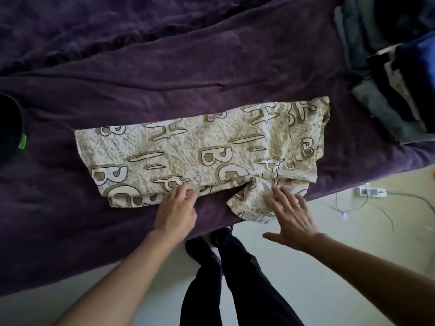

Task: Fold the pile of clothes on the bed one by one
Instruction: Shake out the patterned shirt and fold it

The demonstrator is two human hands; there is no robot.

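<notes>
A cream garment printed with large brown letters (202,147) lies spread flat across the purple bedcover (164,67), near the bed's front edge. My left hand (176,208) rests flat with fingers apart, its fingertips touching the garment's near edge left of centre. My right hand (289,217) lies open, fingers spread on the flap of the garment that sticks out toward me at the lower right. Neither hand grips the cloth.
A pile of dark, grey and blue clothes (395,67) sits at the right end of the bed. A dark item with a green tag (11,128) lies at the left edge. A power strip with cables (369,191) is on the floor at right.
</notes>
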